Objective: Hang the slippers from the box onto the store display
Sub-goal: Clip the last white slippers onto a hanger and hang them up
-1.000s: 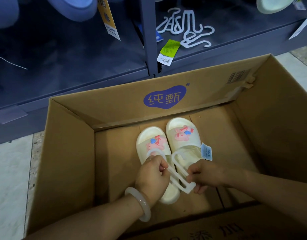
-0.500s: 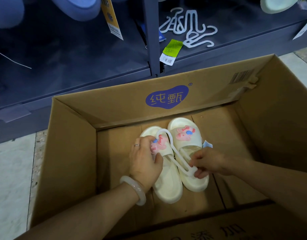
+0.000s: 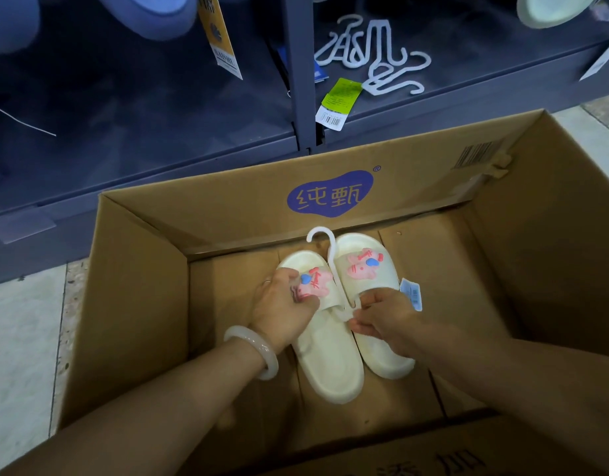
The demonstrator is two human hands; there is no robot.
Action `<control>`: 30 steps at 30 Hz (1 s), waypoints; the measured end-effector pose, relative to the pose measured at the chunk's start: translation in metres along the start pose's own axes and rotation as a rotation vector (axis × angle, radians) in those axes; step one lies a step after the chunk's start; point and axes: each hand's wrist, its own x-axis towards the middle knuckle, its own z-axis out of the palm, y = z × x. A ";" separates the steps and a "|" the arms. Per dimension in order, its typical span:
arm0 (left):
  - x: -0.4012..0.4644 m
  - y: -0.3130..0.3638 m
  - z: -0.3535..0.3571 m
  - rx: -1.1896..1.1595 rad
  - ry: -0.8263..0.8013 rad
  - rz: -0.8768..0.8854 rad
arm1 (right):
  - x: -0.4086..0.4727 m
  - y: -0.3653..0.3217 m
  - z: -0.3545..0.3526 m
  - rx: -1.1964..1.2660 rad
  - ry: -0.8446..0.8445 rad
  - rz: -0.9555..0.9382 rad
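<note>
box: open cardboard box (image 3: 131, 304) on the floor in front of the dark display shelf (image 3: 124, 139)
slippers: cream pair, left slipper (image 3: 327, 359) and right slipper (image 3: 378, 352), side by side on the box bottom, touching, toes toward the shelf
hanger: white plastic hanger (image 3: 325, 242) lies between the two, hook end over the toes
left hand: left hand (image 3: 282, 310) grips the left slipper's strap, fingers curled over it; pale bangle (image 3: 258, 352) on the wrist
right hand: right hand (image 3: 385, 321) pinches the hanger's lower end at the right slipper's strap
tag: blue tag (image 3: 411, 293) beside the right slipper
shelf: loose white hangers (image 3: 375, 60) on it, green tag (image 3: 339, 101) dangling
</note>
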 end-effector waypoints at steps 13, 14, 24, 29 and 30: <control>0.079 0.050 0.004 0.072 -0.155 -0.066 | -0.001 -0.003 -0.005 0.061 -0.006 0.067; 0.080 0.050 0.007 0.060 -0.143 -0.074 | -0.001 -0.002 -0.005 0.060 -0.009 0.055; 0.065 0.049 -0.012 -0.072 -0.186 0.124 | -0.013 0.004 -0.013 0.086 -0.012 -0.031; 0.051 0.050 -0.032 -0.244 -0.163 0.157 | -0.023 0.004 -0.011 0.011 -0.056 -0.152; 0.048 0.049 -0.035 -0.266 -0.159 0.181 | -0.025 0.004 -0.010 0.012 -0.062 -0.163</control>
